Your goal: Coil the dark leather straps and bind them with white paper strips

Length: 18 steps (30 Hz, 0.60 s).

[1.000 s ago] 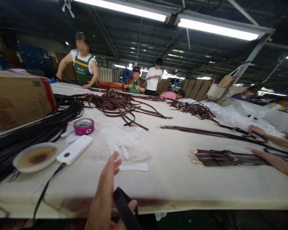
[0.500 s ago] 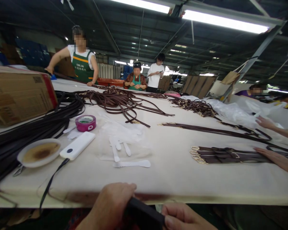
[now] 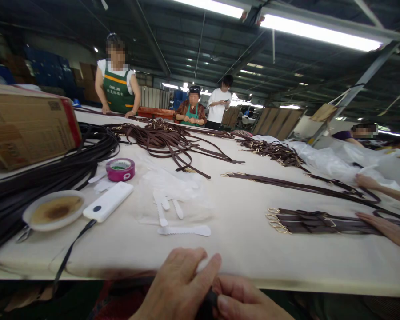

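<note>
Dark strap [image 3: 206, 306] — long axis mostly hidden — points toward the right hand [image 3: 248, 300].

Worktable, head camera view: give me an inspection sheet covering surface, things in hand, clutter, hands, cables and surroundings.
Surface: pale-covered worktable, dark marks near its front edge.
Things in hand: dark piece, mostly hidden.
Clutter: black straps beside a cardboard box; brown strap pile; purple tape roll; dish with brown contents; white device; white serrated strips.
Hands: right hand pinches the dark piece; left hand is against it, grip unclear.
Cables: black cord, possibly a strap, runs from the white device over the front edge.
Surroundings: co-worker in green apron; another person's hand on hooked brown straps; strip lights overhead.
</note>
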### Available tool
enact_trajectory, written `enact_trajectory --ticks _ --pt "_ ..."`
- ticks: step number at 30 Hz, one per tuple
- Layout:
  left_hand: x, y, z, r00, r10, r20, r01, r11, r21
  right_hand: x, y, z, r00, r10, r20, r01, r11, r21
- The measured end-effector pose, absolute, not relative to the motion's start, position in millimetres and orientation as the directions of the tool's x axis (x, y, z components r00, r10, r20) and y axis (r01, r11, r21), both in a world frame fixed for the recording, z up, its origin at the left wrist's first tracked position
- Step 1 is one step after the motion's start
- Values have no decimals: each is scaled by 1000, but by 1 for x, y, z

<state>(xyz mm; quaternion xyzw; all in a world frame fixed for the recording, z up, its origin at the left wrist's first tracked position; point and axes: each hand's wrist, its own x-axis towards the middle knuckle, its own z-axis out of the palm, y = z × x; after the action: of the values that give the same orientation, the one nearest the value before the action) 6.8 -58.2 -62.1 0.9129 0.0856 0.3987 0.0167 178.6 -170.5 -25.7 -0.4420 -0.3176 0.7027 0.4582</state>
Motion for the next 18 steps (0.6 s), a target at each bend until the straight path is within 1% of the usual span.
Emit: enact_trajectory --ticks 1,2,6,10,13,16,18 --pt "13 -56 -60 680 135 721 97 -991 94 176 -165 -29 -195 934 -299 -367 -352 -861" --pt "15 -51 -60 694 138 706 79 -990 116 176 -162 -32 -199 938 -284 -374 -340 -863" --pt "-2 -17 -72 705 330 628 199 -942 271 195 -163 -40 -186 918 -350 -392 -395 -830" --pt "-15 0 -82 747 424 512 273 -898 345 201 -164 -47 -199 899 -389 -436 -437 -787" --pt "-13 1 -82 754 502 424 335 -849 409 198 -162 -50 -232 900 -368 -462 -435 -773" --pt "-10 4 -82 750 546 373 357 -809 467 200 -162 -50 -311 882 -353 -401 -458 -793" --pt "-10 5 -81 751 565 343 351 -781 516 203 -164 -49 -332 865 -376 -328 -480 -814"
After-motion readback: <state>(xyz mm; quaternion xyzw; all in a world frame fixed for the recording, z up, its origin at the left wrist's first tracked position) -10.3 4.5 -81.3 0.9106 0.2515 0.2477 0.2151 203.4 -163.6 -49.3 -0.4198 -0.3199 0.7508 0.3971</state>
